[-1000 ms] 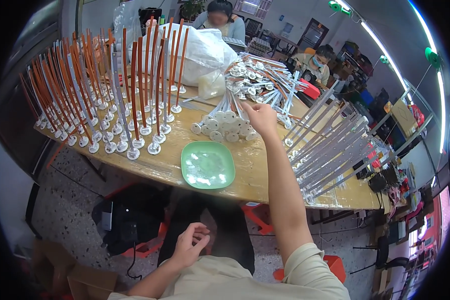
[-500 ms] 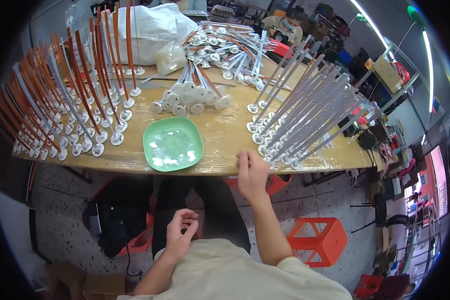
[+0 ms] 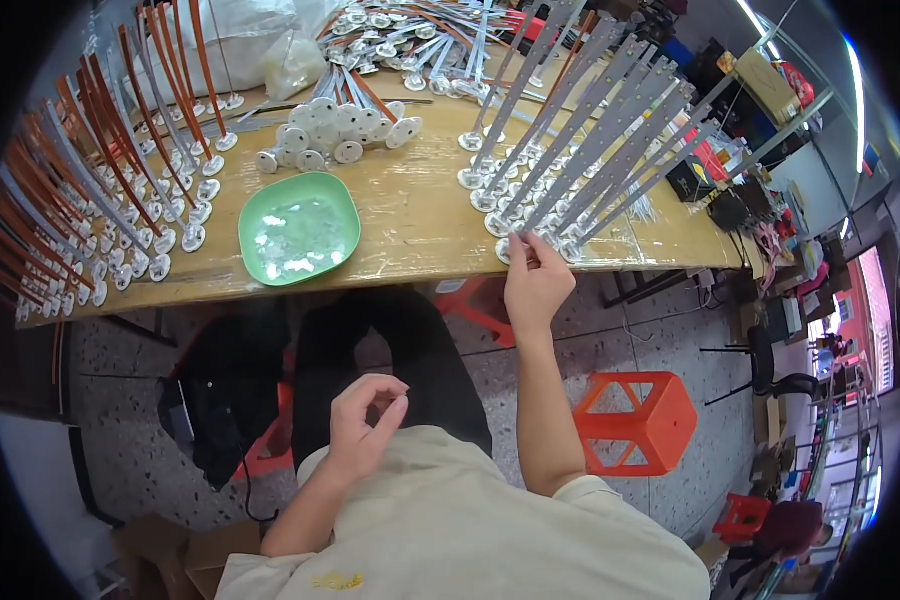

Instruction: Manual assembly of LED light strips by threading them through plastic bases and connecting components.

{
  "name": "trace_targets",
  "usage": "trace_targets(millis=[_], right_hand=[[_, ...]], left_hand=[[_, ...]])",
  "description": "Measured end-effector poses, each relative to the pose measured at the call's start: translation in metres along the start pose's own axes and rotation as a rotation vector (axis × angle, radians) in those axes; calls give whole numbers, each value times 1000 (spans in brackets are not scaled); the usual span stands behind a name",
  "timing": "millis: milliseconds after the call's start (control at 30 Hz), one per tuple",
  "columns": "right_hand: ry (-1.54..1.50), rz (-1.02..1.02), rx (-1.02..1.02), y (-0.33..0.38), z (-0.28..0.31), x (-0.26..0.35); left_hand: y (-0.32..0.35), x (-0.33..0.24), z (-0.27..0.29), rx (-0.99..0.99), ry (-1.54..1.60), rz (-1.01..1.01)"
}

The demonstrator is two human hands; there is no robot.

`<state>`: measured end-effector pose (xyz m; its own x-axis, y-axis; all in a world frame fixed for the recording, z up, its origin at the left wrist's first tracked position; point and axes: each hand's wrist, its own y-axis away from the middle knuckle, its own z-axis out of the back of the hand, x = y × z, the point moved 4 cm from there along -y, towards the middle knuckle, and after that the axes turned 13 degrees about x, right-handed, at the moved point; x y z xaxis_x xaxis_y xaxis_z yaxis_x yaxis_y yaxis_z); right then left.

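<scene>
Looking down from the head view, the right hand (image 3: 535, 283) is seen raised to the near edge of the wooden table (image 3: 410, 215), its fingers pinched around the round white base of one grey strip (image 3: 530, 248) at the front of a standing cluster of grey strips (image 3: 590, 140). The left hand (image 3: 365, 425) is held low near the lap, fingers loosely curled with thumb and forefinger close together; whether anything small is pinched there cannot be told. A green tray (image 3: 300, 232) of small clear pieces is set just left of centre on the table.

Much appears already done: rows of orange strips (image 3: 90, 170) stand upright on white bases along the left, and the grey cluster stands at the right. A heap of loose strips with bases (image 3: 410, 35) lies at the far side, and white discs (image 3: 335, 125) lie behind the tray, so a good share is judged still to be handled.
</scene>
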<state>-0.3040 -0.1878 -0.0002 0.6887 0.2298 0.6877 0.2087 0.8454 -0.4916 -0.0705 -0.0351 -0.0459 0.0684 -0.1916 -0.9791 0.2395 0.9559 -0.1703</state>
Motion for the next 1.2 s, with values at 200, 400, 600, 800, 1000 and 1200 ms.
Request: trace_targets(millis=[200,400,600,800,1000,1200], right_hand=[[-188,92,261,56,37,77],[-465,164,825,105,54,120],[-626,206,909,110,51,137],[-637,162,971,67,17,149],[-110,515,751,-4,-87,164],[252,644,1087,-29,-180,151]], left_hand=[[7,-37,-7,-89,-308,-227],[5,-67,-13,250,-400,-677],[13,-86,-8,275,-380,-783],[33,-104,16,161,-347,-682],[47,-99,48,-29,-430,-619],[61,-89,67,-52,45,-586]])
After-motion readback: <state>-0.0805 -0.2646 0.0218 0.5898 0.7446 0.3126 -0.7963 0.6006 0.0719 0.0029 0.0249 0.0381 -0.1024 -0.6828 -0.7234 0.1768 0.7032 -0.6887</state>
